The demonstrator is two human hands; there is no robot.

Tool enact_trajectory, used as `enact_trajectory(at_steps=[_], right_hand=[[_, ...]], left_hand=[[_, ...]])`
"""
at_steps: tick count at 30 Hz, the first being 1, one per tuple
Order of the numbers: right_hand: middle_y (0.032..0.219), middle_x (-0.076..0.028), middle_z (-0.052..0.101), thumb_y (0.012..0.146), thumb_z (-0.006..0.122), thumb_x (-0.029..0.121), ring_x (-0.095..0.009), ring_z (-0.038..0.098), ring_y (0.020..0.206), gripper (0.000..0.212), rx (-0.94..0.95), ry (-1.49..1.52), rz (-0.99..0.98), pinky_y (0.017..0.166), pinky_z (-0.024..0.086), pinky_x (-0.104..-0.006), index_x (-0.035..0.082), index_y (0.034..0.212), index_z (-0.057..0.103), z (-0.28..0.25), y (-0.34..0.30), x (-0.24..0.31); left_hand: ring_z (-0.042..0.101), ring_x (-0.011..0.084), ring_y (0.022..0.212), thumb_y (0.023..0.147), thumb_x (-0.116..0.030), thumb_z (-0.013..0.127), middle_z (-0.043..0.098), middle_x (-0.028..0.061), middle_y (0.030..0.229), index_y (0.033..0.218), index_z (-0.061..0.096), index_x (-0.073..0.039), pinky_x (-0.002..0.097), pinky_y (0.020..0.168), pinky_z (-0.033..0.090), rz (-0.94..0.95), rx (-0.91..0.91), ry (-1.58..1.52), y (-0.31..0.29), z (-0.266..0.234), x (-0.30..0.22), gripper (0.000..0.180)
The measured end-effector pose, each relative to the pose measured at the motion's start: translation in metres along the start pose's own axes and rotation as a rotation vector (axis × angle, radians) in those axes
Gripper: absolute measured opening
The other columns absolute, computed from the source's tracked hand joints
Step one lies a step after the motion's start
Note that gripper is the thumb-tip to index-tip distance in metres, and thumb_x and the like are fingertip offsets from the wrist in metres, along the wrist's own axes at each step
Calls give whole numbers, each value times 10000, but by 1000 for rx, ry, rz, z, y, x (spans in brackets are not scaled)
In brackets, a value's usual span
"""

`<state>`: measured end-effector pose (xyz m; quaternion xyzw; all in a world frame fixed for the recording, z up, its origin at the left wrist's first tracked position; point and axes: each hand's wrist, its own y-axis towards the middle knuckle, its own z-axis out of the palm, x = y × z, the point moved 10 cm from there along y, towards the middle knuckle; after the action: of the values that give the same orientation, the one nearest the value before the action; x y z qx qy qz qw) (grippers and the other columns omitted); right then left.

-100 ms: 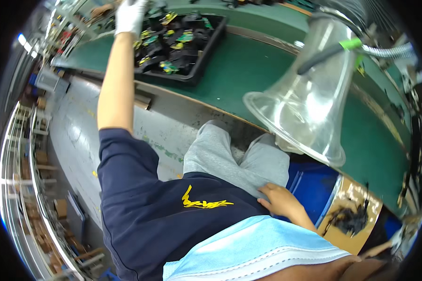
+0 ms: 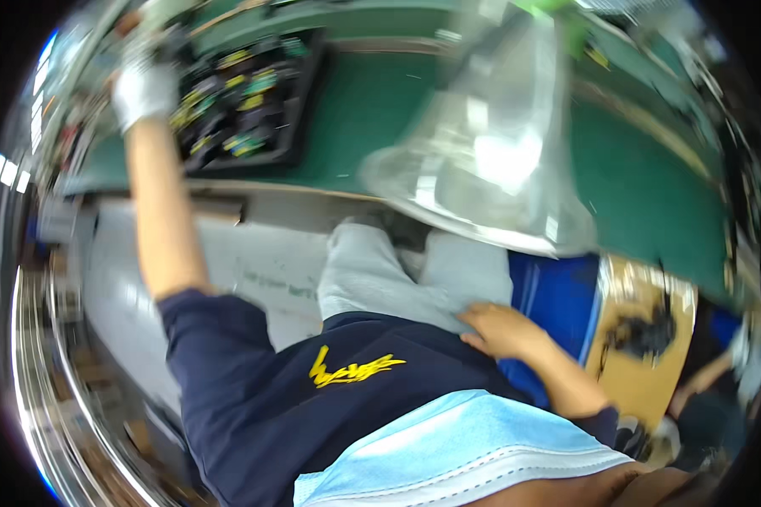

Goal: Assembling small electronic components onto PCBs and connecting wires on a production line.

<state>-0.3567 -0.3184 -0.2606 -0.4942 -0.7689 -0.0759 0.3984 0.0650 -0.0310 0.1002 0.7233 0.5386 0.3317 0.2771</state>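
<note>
The right hand lies flat and slack on the grey trouser leg, low and right of centre, holding nothing. Far up at upper left, the gloved left hand reaches beside the black tray of small parts on the green desk; its grip is blurred. Steadier head, slower reach would probably help.

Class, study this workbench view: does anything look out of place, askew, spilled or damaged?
Nothing stands out. The black tray sits flat on the green mat, its parts inside. The left hand, gloved, reaches beside the tray; the right hand, bare, rests on the lap. The picture is blurred, so small faults would not show.
</note>
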Motion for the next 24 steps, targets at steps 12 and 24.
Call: enact_trajectory(at_steps=[12, 24], right_hand=[[925, -170, 643, 797, 626, 174, -325, 632, 876, 226, -295, -162, 716, 780, 506, -401, -5, 930, 660, -168, -168, -58], [832, -139, 609, 814, 652, 139, -340, 610, 874, 217, -816, -686, 895, 747, 481, -412, 43, 993, 576, -246, -321, -206]], left_hand=[[541, 163, 582, 813, -346, 732, 584, 65, 705, 839, 440, -74, 294, 613, 501, -149, 820, -2029, -296, -31, -238, 399], [580, 205, 811, 848, -129, 628, 596, 121, 907, 1283, 403, 71, 332, 800, 449, -754, 1475, -2246, -426, 6, -361, 529]])
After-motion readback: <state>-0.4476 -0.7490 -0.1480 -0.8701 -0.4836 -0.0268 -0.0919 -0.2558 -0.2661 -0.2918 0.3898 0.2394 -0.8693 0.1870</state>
